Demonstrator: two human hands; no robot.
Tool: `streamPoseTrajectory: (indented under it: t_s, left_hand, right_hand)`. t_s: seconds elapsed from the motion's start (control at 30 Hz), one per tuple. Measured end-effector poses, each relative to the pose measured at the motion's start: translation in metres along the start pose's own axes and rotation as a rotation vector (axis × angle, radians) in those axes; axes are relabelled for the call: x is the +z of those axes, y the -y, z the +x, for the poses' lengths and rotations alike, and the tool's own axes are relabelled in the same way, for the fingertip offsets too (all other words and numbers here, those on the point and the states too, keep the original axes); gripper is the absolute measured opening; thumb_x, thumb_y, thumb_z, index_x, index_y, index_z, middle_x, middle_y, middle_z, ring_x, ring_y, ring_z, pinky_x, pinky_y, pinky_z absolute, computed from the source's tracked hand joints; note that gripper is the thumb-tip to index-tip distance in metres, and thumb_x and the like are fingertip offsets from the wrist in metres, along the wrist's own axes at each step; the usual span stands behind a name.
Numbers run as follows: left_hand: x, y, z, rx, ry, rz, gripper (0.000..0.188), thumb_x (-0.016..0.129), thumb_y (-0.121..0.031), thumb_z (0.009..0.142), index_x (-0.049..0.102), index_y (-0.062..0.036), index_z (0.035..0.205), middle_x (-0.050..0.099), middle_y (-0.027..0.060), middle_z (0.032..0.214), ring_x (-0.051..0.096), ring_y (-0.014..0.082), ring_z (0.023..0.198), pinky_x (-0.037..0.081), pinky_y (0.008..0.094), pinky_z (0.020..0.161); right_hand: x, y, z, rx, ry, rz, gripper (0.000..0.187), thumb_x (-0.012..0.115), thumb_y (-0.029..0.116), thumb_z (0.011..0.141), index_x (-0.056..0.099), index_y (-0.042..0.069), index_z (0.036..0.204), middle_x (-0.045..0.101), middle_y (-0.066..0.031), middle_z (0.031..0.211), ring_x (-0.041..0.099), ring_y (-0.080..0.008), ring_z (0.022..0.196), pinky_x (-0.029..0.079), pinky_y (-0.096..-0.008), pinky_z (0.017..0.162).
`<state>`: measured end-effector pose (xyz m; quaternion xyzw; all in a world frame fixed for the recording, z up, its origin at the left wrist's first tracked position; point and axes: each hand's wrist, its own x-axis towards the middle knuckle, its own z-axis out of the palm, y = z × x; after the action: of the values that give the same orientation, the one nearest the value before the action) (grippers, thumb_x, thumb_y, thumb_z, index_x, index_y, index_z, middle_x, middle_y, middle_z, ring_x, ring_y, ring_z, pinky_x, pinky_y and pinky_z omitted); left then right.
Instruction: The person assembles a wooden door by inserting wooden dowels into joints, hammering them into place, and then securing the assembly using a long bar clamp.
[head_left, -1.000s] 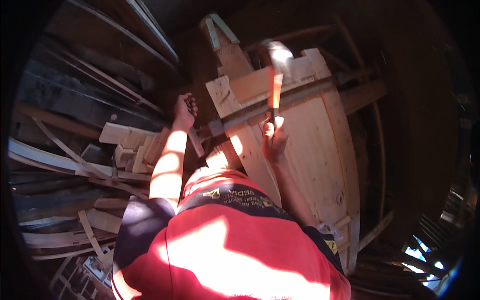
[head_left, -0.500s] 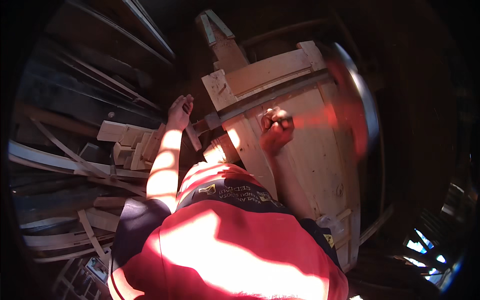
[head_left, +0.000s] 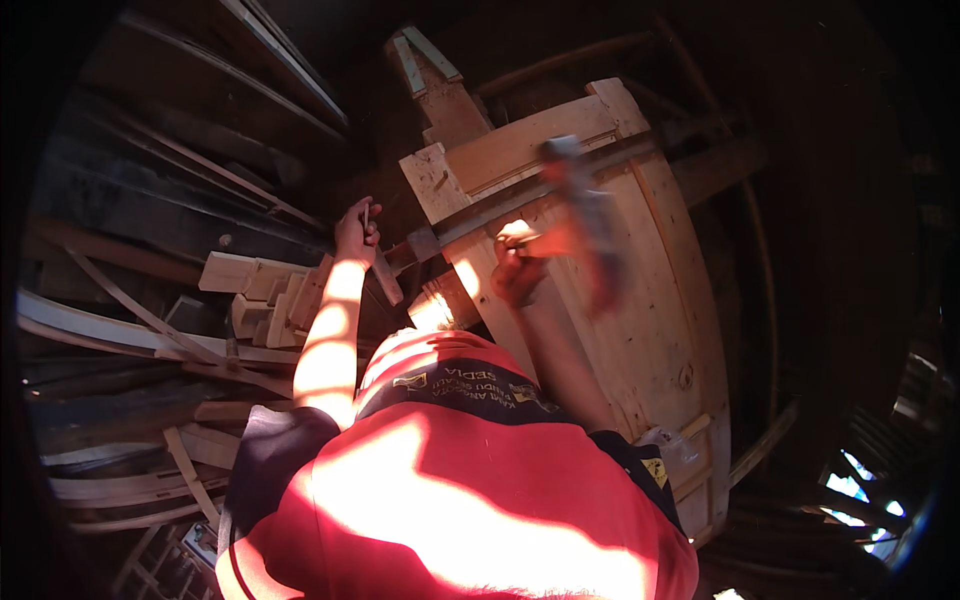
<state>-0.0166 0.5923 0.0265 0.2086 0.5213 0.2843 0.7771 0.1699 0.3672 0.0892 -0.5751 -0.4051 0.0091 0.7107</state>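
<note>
My right hand (head_left: pixel 517 265) is closed round the handle of a hammer (head_left: pixel 588 225), whose head is smeared by motion over a pale wooden panel (head_left: pixel 640 300). A long clamp bar (head_left: pixel 555 180) crosses the panel near its far end. At the bar's left end sits a dark clamp block (head_left: pixel 422 245). My left hand (head_left: pixel 356 236) is raised left of that block, its fingers curled; what they hold, if anything, I cannot make out. Just beneath it, a short wooden strip (head_left: pixel 386 279) slants down next to the block.
Stacked wood offcuts (head_left: pixel 270 290) lie left of my left forearm. Long boards and strips (head_left: pixel 140 330) fill the left side. A wooden board with two pale strips (head_left: pixel 430 65) stands beyond the panel. Clear plastic (head_left: pixel 672 445) lies on the panel's near part.
The hammer has swung leftward, from beyond the panel's right edge to above its middle. My right hand has shifted slightly left. My left hand stays nearly in place.
</note>
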Motion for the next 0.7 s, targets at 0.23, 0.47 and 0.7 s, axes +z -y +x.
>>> streamPoseTrajectory:
  t_s: [0.23, 0.47, 0.7]
  left_hand:
    - [-0.001, 0.010, 0.014, 0.036, -0.020, 0.008, 0.028, 0.049, -0.010, 0.094, 0.060, -0.0095, 0.120, 0.063, 0.0050, 0.083, 0.051, 0.0111, 0.055, 0.038, 0.0230, 0.042]
    - [0.017, 0.030, 0.021, 0.087, -0.005, -0.066, 0.025, 0.063, -0.004, 0.094, 0.056, -0.0071, 0.117, 0.066, 0.0058, 0.092, 0.069, 0.0205, 0.083, 0.061, 0.0313, 0.069]
    - [0.064, 0.028, 0.016, 0.151, -0.046, 0.173, 0.036, 0.065, -0.014, 0.096, 0.047, -0.0100, 0.127, 0.070, 0.0065, 0.096, 0.067, 0.0139, 0.074, 0.053, 0.0264, 0.058]
  right_hand:
    - [-0.012, -0.006, -0.016, 0.596, 0.527, -0.641, 0.030, 0.059, 0.031, 0.097, 0.054, 0.002, 0.090, 0.063, -0.0231, 0.069, 0.063, -0.0450, 0.067, 0.047, -0.0529, 0.055]
    - [-0.012, -0.012, -0.022, -0.026, 0.255, -0.686, 0.015, 0.061, 0.016, 0.093, 0.058, 0.003, 0.098, 0.062, -0.0205, 0.077, 0.064, -0.0386, 0.065, 0.048, -0.0478, 0.053]
    - [-0.051, -0.017, -0.020, 0.695, 0.501, -0.598, 0.044, 0.049, 0.045, 0.100, 0.057, 0.002, 0.102, 0.065, -0.0229, 0.073, 0.065, -0.0445, 0.072, 0.049, -0.0526, 0.062]
